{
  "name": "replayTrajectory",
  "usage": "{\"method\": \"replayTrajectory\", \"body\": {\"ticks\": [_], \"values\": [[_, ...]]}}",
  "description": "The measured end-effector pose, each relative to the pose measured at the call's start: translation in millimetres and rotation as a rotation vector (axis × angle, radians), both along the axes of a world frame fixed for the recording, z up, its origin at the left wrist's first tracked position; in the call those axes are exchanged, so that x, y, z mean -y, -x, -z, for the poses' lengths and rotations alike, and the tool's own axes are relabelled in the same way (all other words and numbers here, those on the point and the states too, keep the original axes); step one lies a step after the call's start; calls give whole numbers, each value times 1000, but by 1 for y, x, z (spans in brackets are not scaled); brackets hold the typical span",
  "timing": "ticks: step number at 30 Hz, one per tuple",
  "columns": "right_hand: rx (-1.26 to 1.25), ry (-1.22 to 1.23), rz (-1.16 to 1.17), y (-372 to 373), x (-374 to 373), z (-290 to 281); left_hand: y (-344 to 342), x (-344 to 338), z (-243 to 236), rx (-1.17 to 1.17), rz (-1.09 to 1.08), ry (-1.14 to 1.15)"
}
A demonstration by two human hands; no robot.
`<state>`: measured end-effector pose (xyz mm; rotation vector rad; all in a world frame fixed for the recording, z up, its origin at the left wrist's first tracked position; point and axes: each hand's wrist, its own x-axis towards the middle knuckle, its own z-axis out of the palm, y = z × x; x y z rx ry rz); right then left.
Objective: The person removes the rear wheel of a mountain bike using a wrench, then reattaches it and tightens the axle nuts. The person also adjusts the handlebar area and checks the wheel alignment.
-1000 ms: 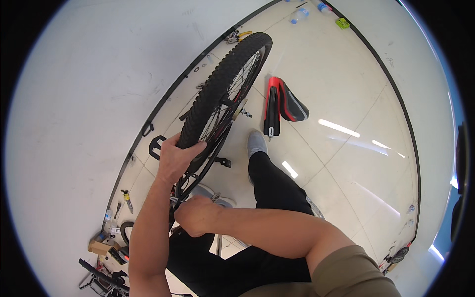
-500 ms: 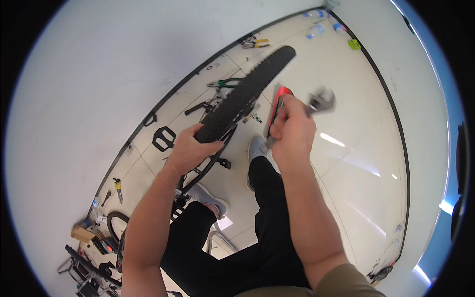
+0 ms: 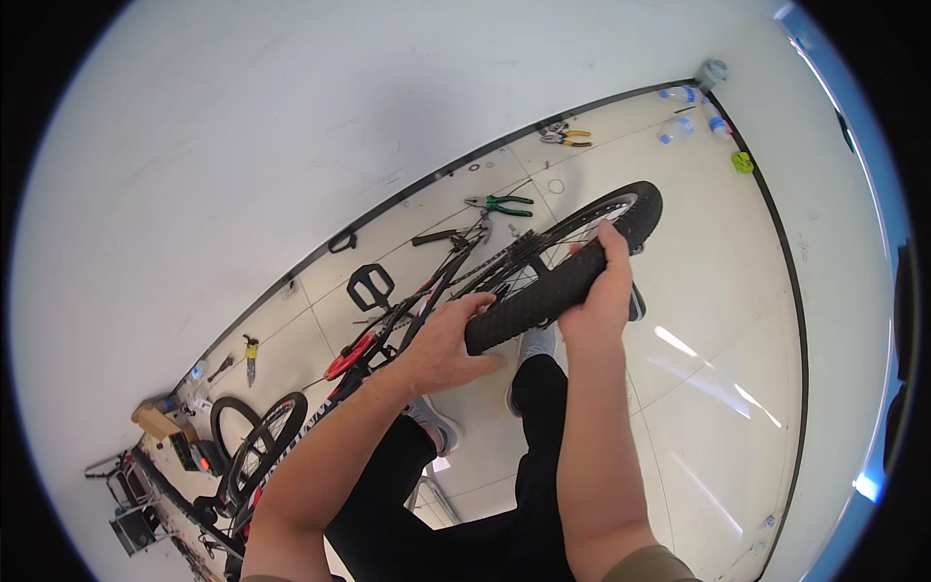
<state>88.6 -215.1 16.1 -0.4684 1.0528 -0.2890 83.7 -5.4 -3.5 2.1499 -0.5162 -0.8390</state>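
Note:
Both hands grip the knobby black tyre [image 3: 533, 296] of a bicycle wheel that leans toward me. My left hand [image 3: 448, 344] is closed round the tyre's lower-left part; my right hand [image 3: 603, 286] wraps the tyre farther right, its fingers partly hidden. Behind the wheel lie the bicycle's dark frame and chain, a black pedal [image 3: 369, 287] and a red chainring [image 3: 349, 357]. A green-handled pair of pliers [image 3: 509, 205] lies just beyond. A dark object [image 3: 635, 303] peeks out behind my right hand, mostly hidden.
Along the wall lie yellow-handled pliers [image 3: 572, 139], several plastic bottles [image 3: 677, 130], a lime-green item [image 3: 743, 162] and a yellow-and-grey tool [image 3: 251, 362]. At left are cardboard boxes [image 3: 160, 422] and other bicycle parts [image 3: 233, 435]. My shoes [image 3: 436, 432] are below the wheel.
The wheel has swung rightward and lower across my view. My right hand, holding an adjustable wrench half a second ago, now grips the tyre; the wrench is out of sight. The view has shifted.

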Motion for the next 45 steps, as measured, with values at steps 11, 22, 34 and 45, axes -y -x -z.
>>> {"method": "replayTrajectory", "body": {"ticks": [11,22,34,45], "values": [[62,62,75,0,-6,1,-77,0,82,-171,-188,-49],[23,30,35,1,-2,7,-92,58,176,-87,-74,-190],[46,57,-11,-1,1,11,-78,9,132,-103,-369,50],[125,112,-121,4,23,44,134,-110,-91,309,-1124,-116]]}}
